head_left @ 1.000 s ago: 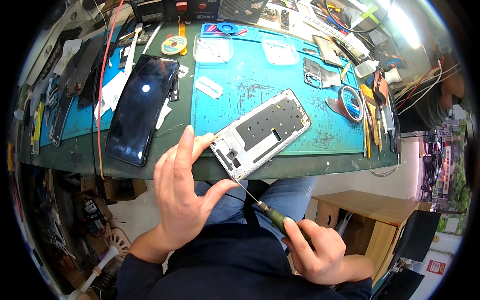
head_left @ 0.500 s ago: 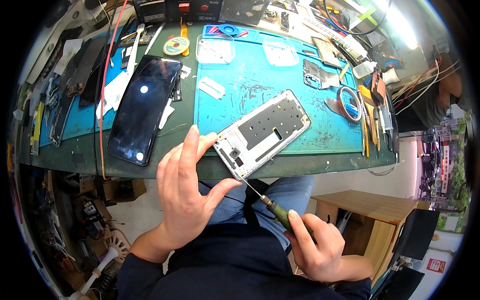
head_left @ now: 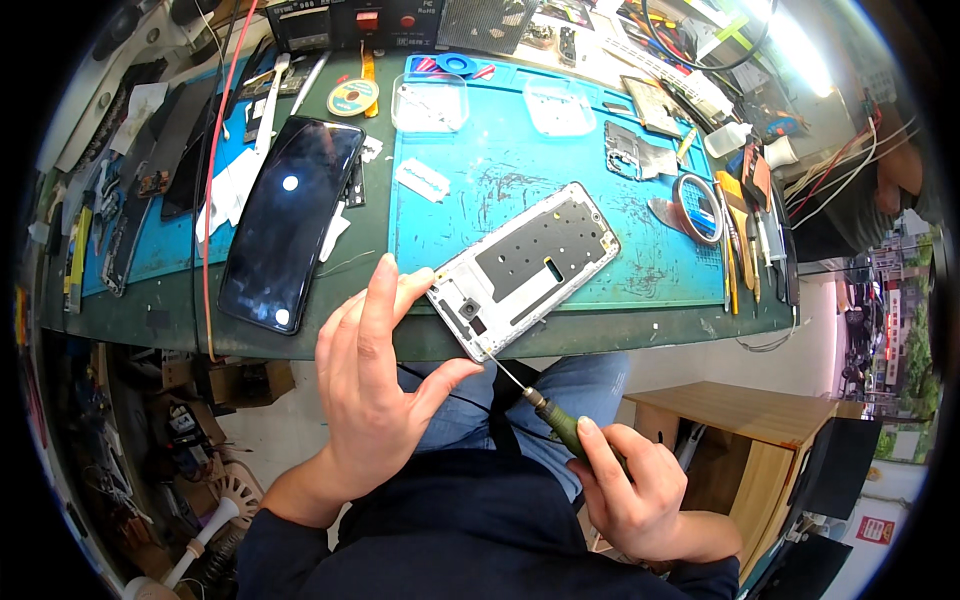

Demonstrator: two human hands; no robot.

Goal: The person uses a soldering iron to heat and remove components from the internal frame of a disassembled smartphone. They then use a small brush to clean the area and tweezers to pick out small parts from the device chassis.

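Observation:
A bare phone frame [head_left: 550,262], silver with a dark grey panel, lies slanted over the mat's near edge. My left hand [head_left: 365,355] grips its near-left end between thumb and fingers, with the index finger raised. My right hand [head_left: 635,490] is closed around a green-handled tool [head_left: 562,424] with a slim metal shaft; the tool's exact kind is not clear. Its tip meets the frame's near corner beside my left thumb. Left of the frame rests a black smartphone [head_left: 292,225], its dark screen showing two light spots.
On the blue mat [head_left: 450,230] are a white blade-shaped piece [head_left: 423,180], two clear plastic boxes [head_left: 428,103] and a roll of tape [head_left: 698,208]. Tweezers and slim tools [head_left: 738,240] line the right side. A spool [head_left: 353,97] sits farther back. A red cable [head_left: 210,200] crosses the left side.
The tool and my right hand have shifted very slightly, the tip now a little farther onto the frame's corner. My left hand keeps its grip.

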